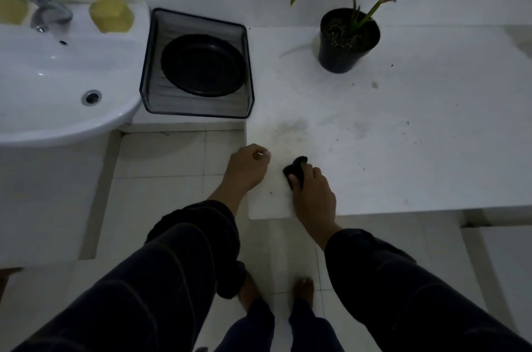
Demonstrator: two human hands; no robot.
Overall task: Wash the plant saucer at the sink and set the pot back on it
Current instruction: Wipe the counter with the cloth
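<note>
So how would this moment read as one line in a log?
right hand: grips dark cloth on counter | left hand: curled, holds nothing | saucer: in tray | pot: on counter

A glossy white ceramic sink [57, 86] is fitted with a shiny metal tap [43, 9]. A matt black plastic saucer [203, 65] is seen in a translucent smoky plastic tray [149, 69]. The white counter [403, 150] looks matt and smudged.
</note>
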